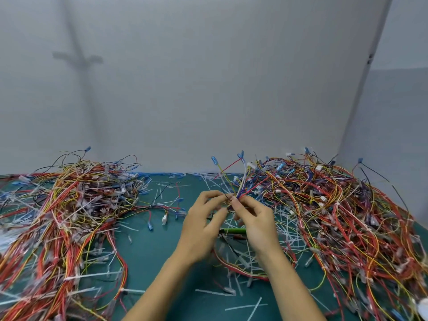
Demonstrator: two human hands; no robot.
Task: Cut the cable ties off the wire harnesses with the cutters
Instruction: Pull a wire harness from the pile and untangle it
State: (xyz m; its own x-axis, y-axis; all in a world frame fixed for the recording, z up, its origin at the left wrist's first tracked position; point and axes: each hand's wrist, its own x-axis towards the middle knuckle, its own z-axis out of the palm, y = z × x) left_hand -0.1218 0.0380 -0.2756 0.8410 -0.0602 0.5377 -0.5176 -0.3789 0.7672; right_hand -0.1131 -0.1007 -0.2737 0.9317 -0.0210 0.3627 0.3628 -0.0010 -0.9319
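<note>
Both of my hands meet over the middle of the green mat (150,258). My left hand (203,225) and my right hand (257,223) pinch the same small wire harness (238,181) with their fingertips; its coloured wires fan upward, ending in blue terminals. The rest of that harness loops down onto the mat beneath my right wrist. The cutters (232,230), with green handles, lie on the mat between and below my hands, partly hidden by them. Neither hand touches the cutters.
A large heap of wire harnesses (62,216) covers the left of the mat, another heap (347,216) the right. Cut white cable ties (215,292) lie scattered over the middle and front. A grey wall stands close behind the mat.
</note>
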